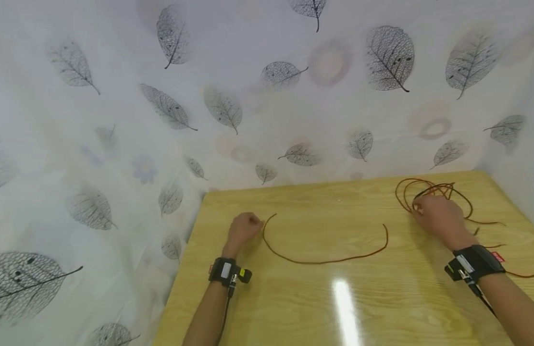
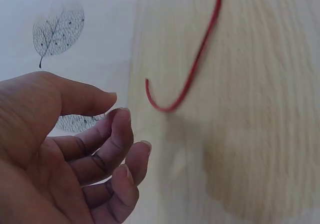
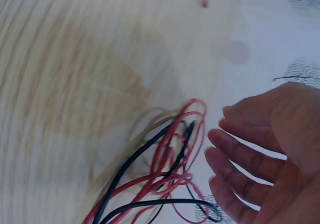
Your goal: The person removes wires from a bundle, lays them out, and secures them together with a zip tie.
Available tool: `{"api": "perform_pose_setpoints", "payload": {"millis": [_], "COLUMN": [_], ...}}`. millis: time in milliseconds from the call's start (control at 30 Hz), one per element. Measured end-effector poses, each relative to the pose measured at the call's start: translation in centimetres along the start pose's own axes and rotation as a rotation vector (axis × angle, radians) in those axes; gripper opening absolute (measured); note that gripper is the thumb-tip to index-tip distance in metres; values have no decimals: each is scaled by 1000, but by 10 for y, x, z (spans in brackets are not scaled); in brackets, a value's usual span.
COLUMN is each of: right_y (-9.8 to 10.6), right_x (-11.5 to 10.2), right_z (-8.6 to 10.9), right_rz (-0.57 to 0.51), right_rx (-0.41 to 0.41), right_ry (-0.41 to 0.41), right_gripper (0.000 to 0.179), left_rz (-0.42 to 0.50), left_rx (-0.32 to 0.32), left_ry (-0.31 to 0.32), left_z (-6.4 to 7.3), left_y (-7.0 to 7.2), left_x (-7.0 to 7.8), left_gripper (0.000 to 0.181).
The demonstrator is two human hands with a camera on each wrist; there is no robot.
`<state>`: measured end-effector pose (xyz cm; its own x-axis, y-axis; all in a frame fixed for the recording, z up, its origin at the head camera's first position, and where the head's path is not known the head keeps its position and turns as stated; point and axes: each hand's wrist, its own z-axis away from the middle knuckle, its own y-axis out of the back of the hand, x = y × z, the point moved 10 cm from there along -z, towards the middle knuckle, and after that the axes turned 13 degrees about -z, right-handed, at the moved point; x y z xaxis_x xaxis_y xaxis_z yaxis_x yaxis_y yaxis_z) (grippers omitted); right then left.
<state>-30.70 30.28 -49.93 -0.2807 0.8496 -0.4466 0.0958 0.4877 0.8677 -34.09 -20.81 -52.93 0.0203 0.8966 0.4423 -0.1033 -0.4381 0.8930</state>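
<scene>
A single thin red cord (image 1: pixel 312 263) lies on the wooden table in a wide U, its ends pointing toward the back. Just beyond its left end is my left hand (image 1: pixel 242 231). In the left wrist view its fingers (image 2: pixel 120 139) are loosely bent, with a gap between them and the cord. At the back right, my right hand (image 1: pixel 441 218) is beside a loose tangle of red cords (image 3: pixel 167 151) and black cords (image 3: pixel 127 164). Its fingers (image 3: pixel 245 149) are relaxed and hold nothing in the right wrist view. The hand hides part of the tangle in the head view.
Pale cloth (image 1: pixel 267 29) printed with grey leaves hangs behind and to the left of the table (image 1: pixel 292 298). More cord ends (image 1: pixel 526 276) stretch past the right forearm toward the right edge. Each wrist wears a black strap (image 1: pixel 478 262) with a cable.
</scene>
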Motion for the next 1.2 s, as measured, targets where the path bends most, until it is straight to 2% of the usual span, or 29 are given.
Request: {"api": "perform_pose_setpoints", "payload": {"millis": [100,200,367,433,533,600,733,867,1000,1100,1200], "right_y": [-13,-24,-25,-15,7,22,36,39,40,36,26], "right_x": [12,22,26,17,-3,-18,-41,-61,-83,-99,-115], "right_z": [-1,-2,-2,-1,0,0,-2,-5,-7,-9,-10], "right_rz": [0,12,24,23,34,45,34,15,30,28,6], "right_rx": [-53,-95,-70,-1,164,276,386,413,423,410,378], "right_ry": [-78,-138,-153,-116,-17,57,134,150,183,213,252], "right_gripper": [18,24,16,19,25,21,12,13,14,13,8], "left_rz": [37,7,-42,-37,-42,-54,-67,-57,-53,-55,-70], "left_rx": [-5,-19,-36,-37,-20,-5,6,-28,-56,-52,-64], "left_ry": [-23,-44,-83,-91,-121,-157,-261,-348,-437,-520,-596], "left_z": [-3,-5,-5,-4,-6,-8,-13,-13,-12,-10,-8], "left_y": [-4,-14,-27,-28,-28,-28,-31,-39,-47,-53,-63], "left_x": [21,41,63,67,74,81,104,134,172,205,233], "left_gripper": [17,19,23,22,20,19,18,14,12,15,26]}}
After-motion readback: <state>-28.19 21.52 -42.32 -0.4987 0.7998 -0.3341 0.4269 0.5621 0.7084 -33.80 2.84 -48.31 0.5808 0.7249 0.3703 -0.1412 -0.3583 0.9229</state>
